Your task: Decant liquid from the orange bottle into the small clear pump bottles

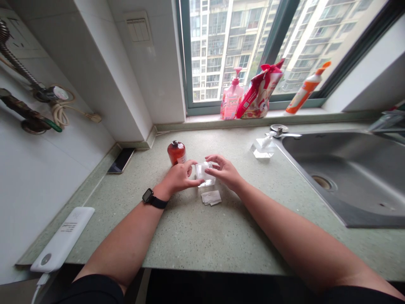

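Working on a speckled green counter [186,238] left of a steel sink [344,173], both hands close around a small clear plastic box [205,174] that stands clear of the sink. The left hand [179,177] curls half-open against the box's left side, and the right hand [224,171] arches its fingers over the right side; together they hold it lightly, though how firmly is hard to tell. Further left of the sink lie a dark red bottle [176,153], a phone [121,160] and a white power bank [61,238]. A folded paper [211,197] lies just below the box.
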Action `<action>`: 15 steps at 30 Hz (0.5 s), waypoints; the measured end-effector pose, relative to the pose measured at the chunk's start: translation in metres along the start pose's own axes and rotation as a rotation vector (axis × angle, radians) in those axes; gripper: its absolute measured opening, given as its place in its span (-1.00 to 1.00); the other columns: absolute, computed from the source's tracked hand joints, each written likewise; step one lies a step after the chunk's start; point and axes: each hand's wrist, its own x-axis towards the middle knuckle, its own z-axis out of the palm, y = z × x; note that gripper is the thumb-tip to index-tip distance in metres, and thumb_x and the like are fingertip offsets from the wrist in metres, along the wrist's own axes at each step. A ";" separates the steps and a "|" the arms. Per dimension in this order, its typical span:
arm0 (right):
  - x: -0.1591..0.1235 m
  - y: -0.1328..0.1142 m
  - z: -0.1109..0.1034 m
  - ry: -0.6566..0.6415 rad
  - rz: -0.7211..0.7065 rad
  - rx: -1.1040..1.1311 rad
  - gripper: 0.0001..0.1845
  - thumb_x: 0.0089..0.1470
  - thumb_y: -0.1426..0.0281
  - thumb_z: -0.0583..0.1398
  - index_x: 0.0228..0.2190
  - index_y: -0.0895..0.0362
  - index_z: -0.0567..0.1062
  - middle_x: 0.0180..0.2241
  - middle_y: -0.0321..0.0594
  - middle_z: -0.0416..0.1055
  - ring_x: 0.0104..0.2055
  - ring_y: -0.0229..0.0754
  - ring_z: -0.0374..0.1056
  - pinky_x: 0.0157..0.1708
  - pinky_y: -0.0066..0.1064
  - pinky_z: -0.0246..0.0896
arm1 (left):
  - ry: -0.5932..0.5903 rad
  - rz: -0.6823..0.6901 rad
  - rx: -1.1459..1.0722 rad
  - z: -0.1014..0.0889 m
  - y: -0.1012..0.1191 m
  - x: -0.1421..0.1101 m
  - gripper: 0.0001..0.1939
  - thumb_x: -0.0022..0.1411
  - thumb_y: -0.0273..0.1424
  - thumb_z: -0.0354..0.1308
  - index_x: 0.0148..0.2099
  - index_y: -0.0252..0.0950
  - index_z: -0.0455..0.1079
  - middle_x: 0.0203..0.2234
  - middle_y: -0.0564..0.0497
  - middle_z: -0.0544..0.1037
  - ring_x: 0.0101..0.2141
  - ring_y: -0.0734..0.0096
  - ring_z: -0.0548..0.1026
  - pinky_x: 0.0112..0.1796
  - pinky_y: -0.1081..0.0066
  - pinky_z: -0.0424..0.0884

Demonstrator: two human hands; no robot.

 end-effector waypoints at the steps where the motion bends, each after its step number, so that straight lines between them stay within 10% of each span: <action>1: 0.001 0.000 -0.002 -0.007 -0.001 0.014 -0.47 -0.11 -0.04 0.53 -0.24 0.02 0.60 0.08 -0.12 0.50 0.19 0.03 0.45 0.24 0.03 0.38 | 0.000 -0.004 0.001 0.000 0.000 0.000 -0.29 0.16 0.03 0.45 0.19 -0.30 0.47 -0.54 0.21 0.35 -0.51 0.44 0.36 -0.44 0.41 0.15; 15: -0.001 -0.003 0.001 -0.080 -0.095 -0.132 -0.50 0.01 -0.01 0.49 -0.09 -0.03 0.69 0.12 -0.07 0.52 0.27 0.09 0.41 0.35 0.08 0.23 | 0.013 0.012 -0.005 -0.001 0.003 -0.002 -0.29 0.18 0.01 0.45 0.22 -0.31 0.46 -0.53 0.21 0.34 -0.52 0.45 0.33 -0.43 0.40 0.15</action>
